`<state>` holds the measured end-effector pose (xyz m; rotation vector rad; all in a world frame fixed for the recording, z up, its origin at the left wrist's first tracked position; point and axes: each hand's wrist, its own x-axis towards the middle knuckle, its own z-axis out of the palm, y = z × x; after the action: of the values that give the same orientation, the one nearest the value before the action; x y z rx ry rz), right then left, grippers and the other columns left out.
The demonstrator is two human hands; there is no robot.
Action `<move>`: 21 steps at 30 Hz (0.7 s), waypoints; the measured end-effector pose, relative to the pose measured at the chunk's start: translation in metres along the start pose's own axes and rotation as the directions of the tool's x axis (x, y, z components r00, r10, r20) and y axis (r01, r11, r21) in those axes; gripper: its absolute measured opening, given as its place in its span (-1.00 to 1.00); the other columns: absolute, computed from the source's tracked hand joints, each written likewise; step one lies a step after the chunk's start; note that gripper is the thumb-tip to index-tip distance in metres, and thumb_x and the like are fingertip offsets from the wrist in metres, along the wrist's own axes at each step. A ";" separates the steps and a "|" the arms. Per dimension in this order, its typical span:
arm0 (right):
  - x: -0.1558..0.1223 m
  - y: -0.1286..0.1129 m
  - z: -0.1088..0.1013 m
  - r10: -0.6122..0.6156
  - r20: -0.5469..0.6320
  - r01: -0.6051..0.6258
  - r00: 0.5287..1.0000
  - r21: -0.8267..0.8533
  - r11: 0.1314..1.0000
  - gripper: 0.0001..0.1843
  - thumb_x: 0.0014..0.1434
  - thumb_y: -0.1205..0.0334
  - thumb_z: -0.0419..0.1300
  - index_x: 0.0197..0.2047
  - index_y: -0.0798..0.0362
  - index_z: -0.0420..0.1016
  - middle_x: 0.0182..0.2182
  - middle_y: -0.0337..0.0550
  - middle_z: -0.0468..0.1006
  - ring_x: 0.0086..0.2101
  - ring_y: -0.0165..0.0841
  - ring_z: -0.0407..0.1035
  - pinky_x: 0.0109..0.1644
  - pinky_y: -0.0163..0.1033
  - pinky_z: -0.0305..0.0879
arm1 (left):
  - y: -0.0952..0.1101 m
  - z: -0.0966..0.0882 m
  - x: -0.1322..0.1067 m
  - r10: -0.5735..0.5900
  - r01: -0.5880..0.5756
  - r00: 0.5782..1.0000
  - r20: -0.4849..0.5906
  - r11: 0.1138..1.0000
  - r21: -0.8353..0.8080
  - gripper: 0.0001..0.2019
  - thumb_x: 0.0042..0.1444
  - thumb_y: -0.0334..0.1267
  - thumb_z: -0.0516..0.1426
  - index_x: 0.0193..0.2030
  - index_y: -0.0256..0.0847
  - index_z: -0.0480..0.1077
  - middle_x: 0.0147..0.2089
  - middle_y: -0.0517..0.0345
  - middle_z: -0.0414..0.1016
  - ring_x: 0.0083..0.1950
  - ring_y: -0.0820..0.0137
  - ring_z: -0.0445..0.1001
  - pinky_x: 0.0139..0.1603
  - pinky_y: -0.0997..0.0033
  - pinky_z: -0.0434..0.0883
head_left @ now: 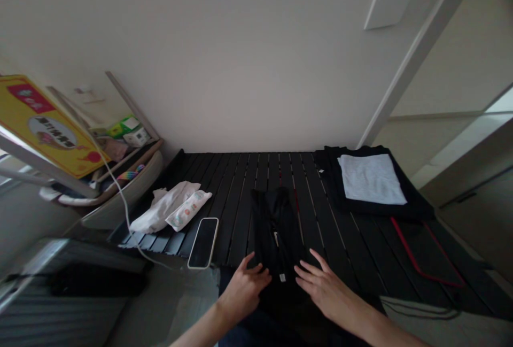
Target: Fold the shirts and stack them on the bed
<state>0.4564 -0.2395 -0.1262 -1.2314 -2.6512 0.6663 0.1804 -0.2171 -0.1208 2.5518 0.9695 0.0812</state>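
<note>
Standing by the pale wall (224,58), one sees a black slatted bed base (340,229) with things kept to its sides, seemingly to leave the middle free: a dark folded pile (412,205) under a pale grey cloth (371,178), a white bundle (162,209), a phone (203,243). A narrow black garment (276,224) lies lengthwise in that middle. The left hand (244,288) and right hand (324,288) rest at its near end, both open, fingers spread, gripping nothing, as if keeping it flat. A small silver tag (282,277) shows between them.
</note>
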 end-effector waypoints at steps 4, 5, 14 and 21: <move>0.002 -0.002 -0.043 0.002 0.215 -0.069 0.977 0.308 0.949 -0.60 0.11 0.45 0.00 -0.17 -0.14 0.56 -0.31 -0.32 0.62 -0.16 -0.36 0.47 0.34 0.02 -0.13 | 0.003 -0.038 0.001 0.036 0.019 0.988 0.149 0.935 -0.353 -0.71 0.16 -0.36 0.09 -0.03 -0.02 0.50 -0.14 0.23 0.61 -0.11 0.39 0.55 0.05 0.43 0.36; 0.008 0.002 -0.054 0.016 0.217 -0.090 0.976 0.334 0.938 -0.67 0.14 0.40 0.02 -0.24 -0.12 0.56 -0.37 -0.33 0.60 -0.21 -0.36 0.47 0.31 -0.01 -0.06 | -0.001 -0.046 0.006 0.005 0.055 0.989 0.146 0.912 -0.407 -0.77 0.18 -0.29 0.10 -0.07 -0.07 0.51 -0.17 0.22 0.61 -0.17 0.40 0.55 -0.09 0.49 0.39; 0.105 0.029 -0.071 0.360 -0.496 -0.337 0.790 0.140 0.931 -0.49 0.28 0.21 -0.05 0.28 0.02 0.22 0.10 0.02 0.43 0.10 -0.20 0.28 0.18 -0.04 0.17 | -0.053 -0.050 0.071 -0.512 0.319 0.699 -0.499 0.848 -0.424 -0.52 0.24 -0.21 0.00 0.29 -0.15 0.17 0.22 -0.03 0.36 0.22 0.23 0.34 0.17 0.20 0.30; 0.098 0.003 0.029 0.433 -0.324 -0.475 0.841 -0.060 0.878 -0.41 0.25 -0.11 0.02 0.33 -0.32 0.09 0.39 -0.07 -0.07 0.32 0.10 -0.20 0.23 0.39 -0.19 | -0.032 0.029 0.068 -0.572 0.597 0.677 -0.463 0.795 -0.110 -0.48 0.24 -0.04 0.01 0.34 0.08 0.14 0.46 -0.02 -0.09 0.44 -0.14 -0.22 0.27 -0.34 -0.04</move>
<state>0.3858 -0.1735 -0.1592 -1.8681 -2.1933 0.3088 0.2173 -0.1619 -0.1657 2.1565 1.9675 0.5245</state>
